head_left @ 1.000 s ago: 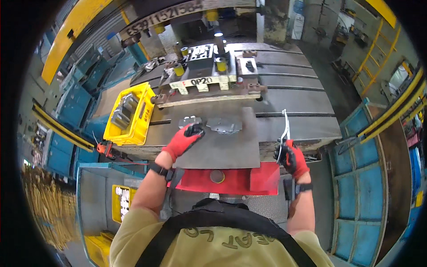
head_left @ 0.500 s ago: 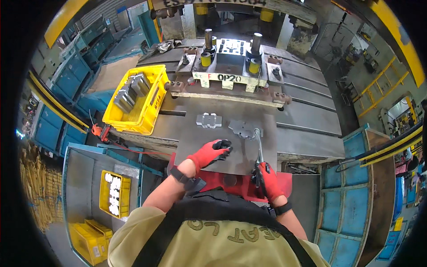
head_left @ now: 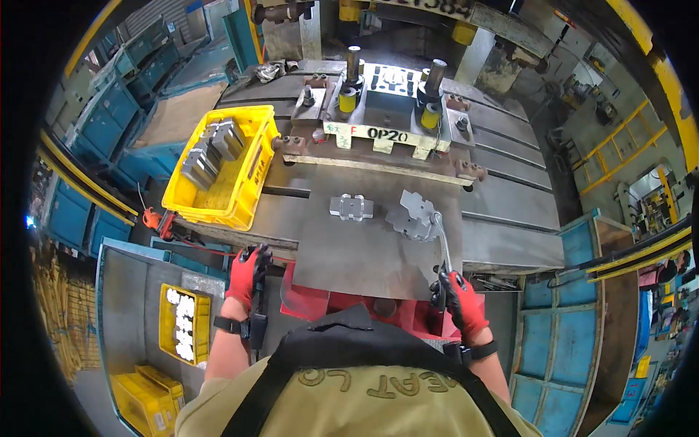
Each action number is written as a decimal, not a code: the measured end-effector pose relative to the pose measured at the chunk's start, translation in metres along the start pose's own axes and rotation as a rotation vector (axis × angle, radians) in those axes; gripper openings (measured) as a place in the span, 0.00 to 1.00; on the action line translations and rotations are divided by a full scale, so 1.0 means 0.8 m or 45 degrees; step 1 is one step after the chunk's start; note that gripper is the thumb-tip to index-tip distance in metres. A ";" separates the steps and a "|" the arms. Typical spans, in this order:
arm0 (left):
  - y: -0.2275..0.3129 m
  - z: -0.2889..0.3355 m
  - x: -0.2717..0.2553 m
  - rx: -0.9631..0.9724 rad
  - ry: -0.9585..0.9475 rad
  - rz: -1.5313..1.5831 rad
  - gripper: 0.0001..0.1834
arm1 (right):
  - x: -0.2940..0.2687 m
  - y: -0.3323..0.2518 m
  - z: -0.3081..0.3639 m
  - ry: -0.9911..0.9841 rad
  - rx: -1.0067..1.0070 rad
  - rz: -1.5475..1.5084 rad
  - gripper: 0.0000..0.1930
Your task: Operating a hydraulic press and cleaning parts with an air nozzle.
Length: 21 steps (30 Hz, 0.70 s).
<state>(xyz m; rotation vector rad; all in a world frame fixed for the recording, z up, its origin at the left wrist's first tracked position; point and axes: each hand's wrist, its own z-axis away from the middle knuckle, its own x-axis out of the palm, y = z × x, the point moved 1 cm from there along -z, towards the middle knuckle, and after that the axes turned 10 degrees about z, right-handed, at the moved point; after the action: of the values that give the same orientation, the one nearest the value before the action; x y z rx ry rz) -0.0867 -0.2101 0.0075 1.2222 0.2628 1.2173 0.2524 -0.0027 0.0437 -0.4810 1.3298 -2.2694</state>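
My right hand [head_left: 457, 298], in a red and black glove, grips a long metal tool [head_left: 445, 244] that looks like tongs. Its curved tip meets the edge of a flat cut metal plate [head_left: 416, 204]. That plate lies turned across another flat plate [head_left: 405, 223]; I cannot tell whether it is raised. Left of them on the steel table sits a formed metal part [head_left: 351, 207] with bent-up edges. Out beyond the table's near left corner is my left hand [head_left: 247, 273], gloved alike, its fingers apart and loosely bent, with nothing visible in them.
A yellow crate [head_left: 247, 193] with stacked metal blocks stands on the left of the press bed. Behind the table is a die [head_left: 386, 135] with upright posts. A blue-framed cart [head_left: 131, 291] holding a smaller yellow bin [head_left: 206, 328] is at lower left, blue panels [head_left: 564, 320] at right.
My left hand has swung left, away from over the table. The tool in my right hand has shifted slightly right, and the upper plate at its tip has turned across the lower one.
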 end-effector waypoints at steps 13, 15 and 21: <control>-0.090 -0.002 -0.084 0.251 0.259 -0.968 0.10 | -0.007 -0.088 -0.013 -0.714 0.054 -0.495 0.24; -0.098 0.002 -0.080 0.140 0.247 -0.748 0.09 | -0.009 -0.088 -0.024 -0.661 0.038 -0.380 0.26; -0.103 0.009 -0.056 -0.058 0.224 -0.580 0.12 | 0.002 -0.109 -0.034 -0.794 0.049 -0.410 0.24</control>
<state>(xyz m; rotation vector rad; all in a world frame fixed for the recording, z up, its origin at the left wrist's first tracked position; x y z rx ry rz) -0.0532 -0.2383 -0.0753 0.9484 0.6056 0.9248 0.2188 0.0531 0.1076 -1.3380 0.9325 -2.1019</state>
